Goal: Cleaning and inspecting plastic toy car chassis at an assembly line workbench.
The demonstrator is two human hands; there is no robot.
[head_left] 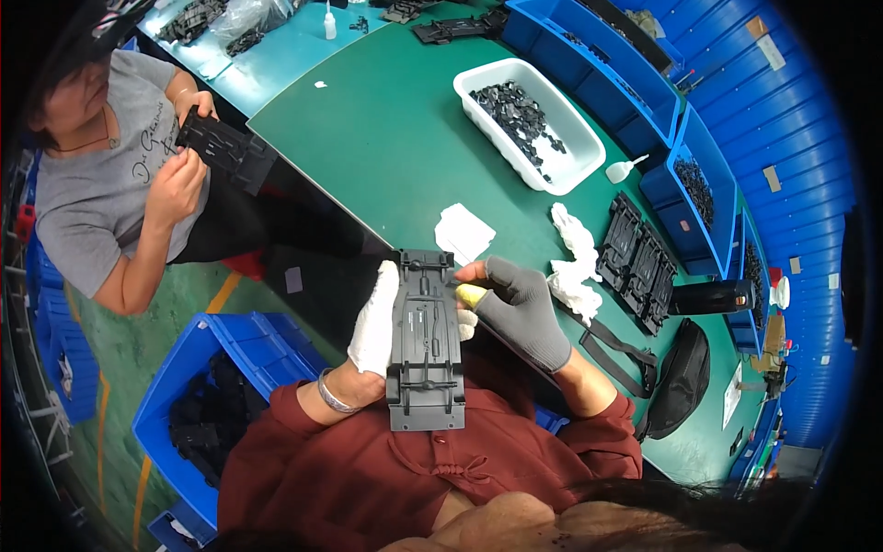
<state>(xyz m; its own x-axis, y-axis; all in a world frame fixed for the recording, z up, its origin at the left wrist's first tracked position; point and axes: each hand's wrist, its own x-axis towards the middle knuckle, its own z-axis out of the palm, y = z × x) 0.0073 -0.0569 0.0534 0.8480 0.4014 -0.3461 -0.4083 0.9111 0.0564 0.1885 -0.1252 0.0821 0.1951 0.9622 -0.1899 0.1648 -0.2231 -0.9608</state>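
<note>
A dark grey plastic toy-car chassis is held upright in front of my chest. My left hand, in a white glove, grips it from the left side, and its white fingertips show past the right edge. My right hand wears a grey glove with bare fingertips and a yellow cover on one digit. Its fingers are pinched together at the chassis's upper right edge. Whatever small thing lies between them is too hidden to make out.
On the green table are a white tub of small black parts, white paper, a crumpled cloth, more chassis and a black pouch. Blue bin stands lower left. A co-worker holds another chassis.
</note>
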